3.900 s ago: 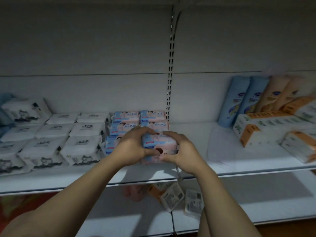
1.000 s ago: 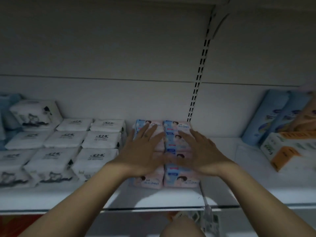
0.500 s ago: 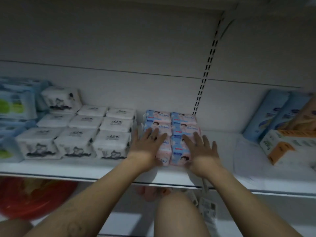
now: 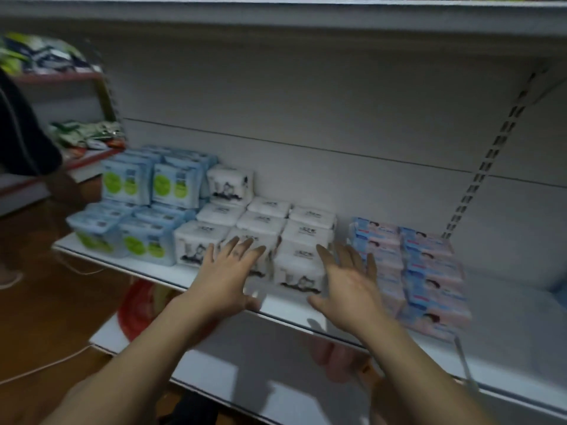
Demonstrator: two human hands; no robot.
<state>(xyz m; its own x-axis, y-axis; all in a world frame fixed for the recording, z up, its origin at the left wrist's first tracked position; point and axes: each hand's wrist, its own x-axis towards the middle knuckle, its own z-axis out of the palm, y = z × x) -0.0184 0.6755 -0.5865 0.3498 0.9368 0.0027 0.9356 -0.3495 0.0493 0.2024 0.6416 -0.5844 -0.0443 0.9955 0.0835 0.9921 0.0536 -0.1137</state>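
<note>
A white shop shelf [image 4: 288,305] carries rows of wipe packs. Pink-and-blue packs [image 4: 429,271] lie stacked in two columns at the right. White packs with black print [image 4: 299,273] fill the middle. My left hand [image 4: 228,274] hovers with spread fingers in front of the white packs. My right hand [image 4: 349,286] is spread open between the white packs and the pink-and-blue ones. Neither hand holds anything.
Light-blue packs with green circles [image 4: 135,210] stand at the shelf's left end. A slotted upright [image 4: 491,154] runs up the back panel at the right. A lower shelf [image 4: 251,372] sits below, with a red round object [image 4: 138,308] on it. A person in dark clothing [image 4: 21,133] stands far left.
My hands have left the pink-and-blue packs and shifted left to the white packs, fingers spread. The view has swung left, revealing the blue-green packs and the shelf's left end.
</note>
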